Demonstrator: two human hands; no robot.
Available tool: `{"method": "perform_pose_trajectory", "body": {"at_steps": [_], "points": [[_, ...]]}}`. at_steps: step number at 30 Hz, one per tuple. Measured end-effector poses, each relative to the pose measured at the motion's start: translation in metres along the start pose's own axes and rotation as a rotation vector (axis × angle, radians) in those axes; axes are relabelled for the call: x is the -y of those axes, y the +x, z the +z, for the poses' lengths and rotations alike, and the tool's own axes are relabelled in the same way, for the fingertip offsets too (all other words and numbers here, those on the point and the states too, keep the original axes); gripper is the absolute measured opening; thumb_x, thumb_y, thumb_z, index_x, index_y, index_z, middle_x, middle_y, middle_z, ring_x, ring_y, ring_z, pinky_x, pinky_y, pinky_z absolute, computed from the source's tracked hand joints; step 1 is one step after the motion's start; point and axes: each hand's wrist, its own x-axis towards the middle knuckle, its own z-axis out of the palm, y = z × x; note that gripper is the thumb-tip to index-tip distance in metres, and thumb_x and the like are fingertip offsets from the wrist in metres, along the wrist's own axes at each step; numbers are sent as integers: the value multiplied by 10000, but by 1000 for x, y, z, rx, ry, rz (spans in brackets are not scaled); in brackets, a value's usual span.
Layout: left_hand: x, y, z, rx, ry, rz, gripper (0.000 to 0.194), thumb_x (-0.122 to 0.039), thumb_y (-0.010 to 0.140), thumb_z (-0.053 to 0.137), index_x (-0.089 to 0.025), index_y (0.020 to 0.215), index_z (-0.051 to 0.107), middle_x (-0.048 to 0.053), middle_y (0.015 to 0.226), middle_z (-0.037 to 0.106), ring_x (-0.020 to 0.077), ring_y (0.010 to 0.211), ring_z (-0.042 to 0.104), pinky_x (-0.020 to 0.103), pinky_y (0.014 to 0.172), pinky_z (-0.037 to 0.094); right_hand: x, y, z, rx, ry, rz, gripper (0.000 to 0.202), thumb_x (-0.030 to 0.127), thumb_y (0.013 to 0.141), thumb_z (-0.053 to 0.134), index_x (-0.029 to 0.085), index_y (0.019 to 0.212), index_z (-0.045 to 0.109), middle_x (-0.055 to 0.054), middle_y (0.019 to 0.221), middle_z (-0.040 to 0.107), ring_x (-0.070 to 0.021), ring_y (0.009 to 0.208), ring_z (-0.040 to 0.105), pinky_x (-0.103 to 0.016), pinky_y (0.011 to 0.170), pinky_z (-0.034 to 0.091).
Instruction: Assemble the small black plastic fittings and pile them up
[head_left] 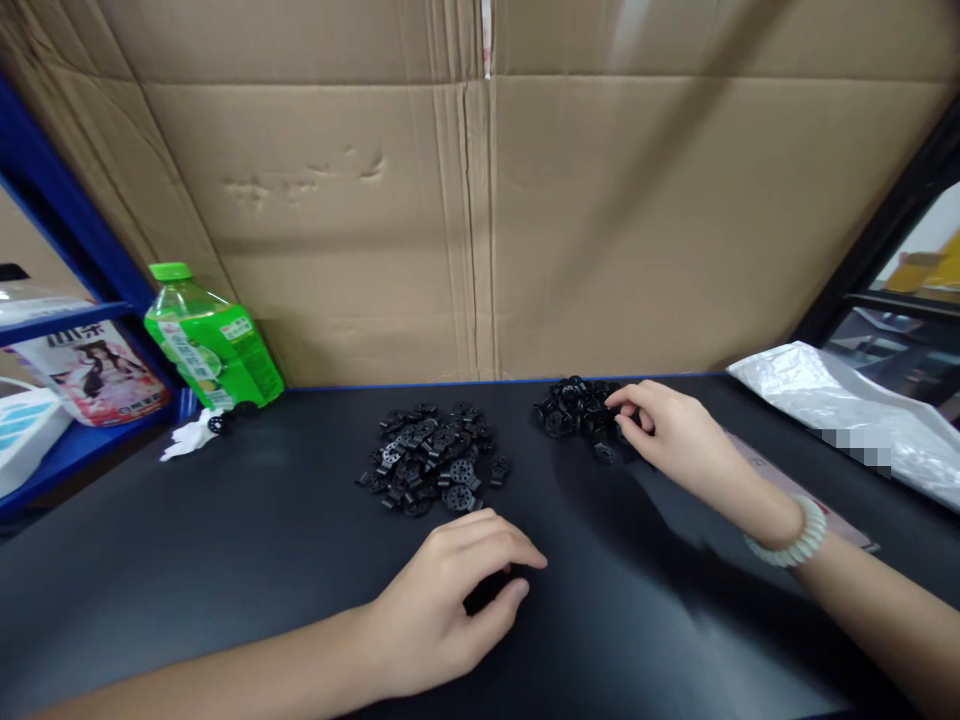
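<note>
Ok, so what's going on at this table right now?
A person is working with two piles of small black parts on a dark table. The right hand is at the smaller right pile; whether its fingers grip a part is unclear. The left hand is just in front of the larger left pile, thumb and fingers apart, with nothing visible between them.

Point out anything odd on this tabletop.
A crumpled white scrap, perhaps tissue, lies at the left beside the green plastic bottle. It looks like litter, and a round black piece by it sits apart from the nearest heap of black plastic pieces.
</note>
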Motion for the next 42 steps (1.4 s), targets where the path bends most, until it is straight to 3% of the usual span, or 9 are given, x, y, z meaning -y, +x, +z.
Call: {"method": "perform_pose_trajectory", "body": {"at_steps": [5, 9, 13, 16, 18, 21, 30, 36, 42], "points": [[1, 0, 0, 13, 6, -8, 229, -72, 855, 500, -168, 1023, 623, 79, 951, 684, 180, 868, 610, 285, 805, 489, -7, 1, 0, 92, -94, -133, 201, 160, 855, 505, 209, 975, 659, -69, 1019, 615, -230, 960, 590, -324, 753, 483], [0, 0, 0, 4, 7, -20, 242, -68, 849, 502, -169, 1031, 625, 73, 953, 682, 171, 851, 605, 272, 783, 485, 5, 0, 0, 119, -10, -140, 140, 167, 862, 513, 206, 829, 643, -59, 931, 626, -224, 912, 578, -332, 763, 469], [-1, 0, 1, -50, 12, -93, 279, -88, 820, 543, -174, 1079, 604, 55, 945, 679, 148, 766, 582, 248, 707, 480, 36, -9, -4, 217, 434, -12, 128, 247, 901, 490, 193, 846, 592, -21, 775, 621, -156, 689, 577, -266, 621, 458], [0, 0, 3, -93, -16, -178, 411, -165, 736, 675, -155, 1132, 567, 54, 943, 670, 137, 689, 551, 244, 644, 468, 64, -21, 3, 344, 827, 71, 164, 320, 889, 535, 178, 861, 611, -17, 764, 613, -135, 669, 569, -223, 558, 449], [1, 0, 4, -109, -47, -222, 441, -213, 667, 745, -144, 1072, 583, 45, 906, 660, 126, 646, 523, 240, 609, 448, 78, -29, 13, 400, 988, 137, 177, 338, 861, 579, 166, 847, 620, -4, 729, 597, -108, 589, 537, -209, 510, 436], [2, 1, 2, -127, -104, -298, 301, -236, 656, 752, -146, 903, 604, 13, 819, 629, 104, 598, 476, 226, 565, 401, 89, -35, 26, 428, 1122, 208, 197, 343, 821, 632, 150, 789, 612, 16, 678, 578, -73, 493, 493, -201, 474, 424], [2, 3, 0, -75, -312, -416, 175, -250, 714, 692, -137, 798, 588, -38, 644, 501, 90, 551, 401, 219, 522, 320, 93, -41, 36, 428, 1242, 251, 224, 330, 762, 707, 134, 723, 606, 4, 669, 602, -67, 476, 523, -189, 457, 460], [7, 4, 1, -133, -622, -541, 224, -326, 773, 654, -130, 709, 568, 16, 639, 606, 122, 590, 512, 250, 603, 388, 94, -44, 36, 533, 1358, 272, 339, 466, 827, 618, 129, 799, 626, 14, 620, 560, -97, 528, 570, -213, 489, 524], [9, 3, 0, -213, -725, -565, 230, -312, 742, 697, -129, 646, 598, -3, 553, 605, 120, 568, 531, 244, 619, 398, 94, -46, 37, 602, 1297, 261, 306, 409, 774, 697, 116, 721, 622, 2, 610, 582, -83, 486, 538, -179, 429, 479]]}}
